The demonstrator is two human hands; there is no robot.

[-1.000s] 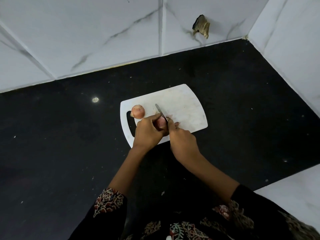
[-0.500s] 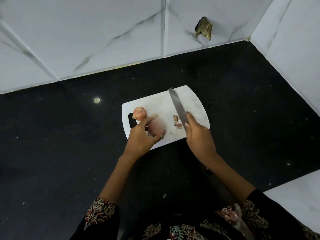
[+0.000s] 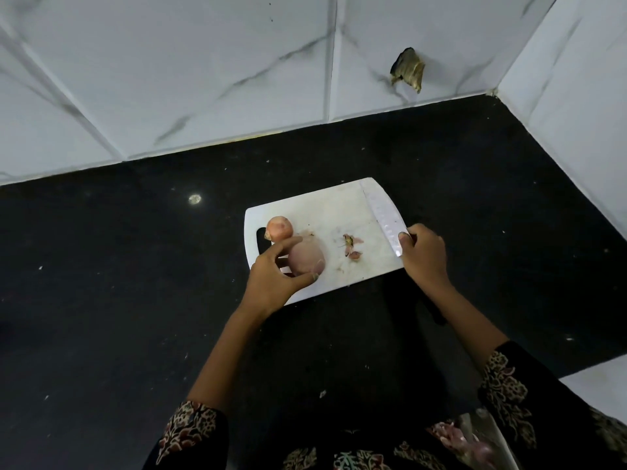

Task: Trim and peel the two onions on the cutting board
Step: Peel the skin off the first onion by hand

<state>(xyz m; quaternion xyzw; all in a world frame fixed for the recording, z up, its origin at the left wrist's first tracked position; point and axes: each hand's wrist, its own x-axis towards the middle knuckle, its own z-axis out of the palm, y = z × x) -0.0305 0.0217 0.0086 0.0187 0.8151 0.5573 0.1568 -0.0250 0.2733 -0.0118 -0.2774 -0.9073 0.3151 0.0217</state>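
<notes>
A white cutting board [image 3: 342, 205] lies on the black counter. My left hand [image 3: 274, 279] grips a pale pink onion [image 3: 305, 257] at the board's near left part, thumb and fingers curled round it. A smaller orange-skinned onion [image 3: 279, 227] sits just behind it, beside the board's handle slot. My right hand [image 3: 424, 254] grips a knife [image 3: 385, 218] at the board's right edge, the blade lying flat and pointing away from me. A few cut-off skin scraps [image 3: 351, 245] lie on the board between my hands.
The black counter [image 3: 135, 300] is bounded by white marble-patterned wall tiles at the back and right. One back tile has a broken hole [image 3: 409, 71]. A white surface [image 3: 597, 388] shows at the near right. My patterned sleeves fill the bottom edge.
My right hand has drawn the knife away from the onion to the board's right edge. Cut scraps now lie on the board. My left hand keeps holding the pale onion.
</notes>
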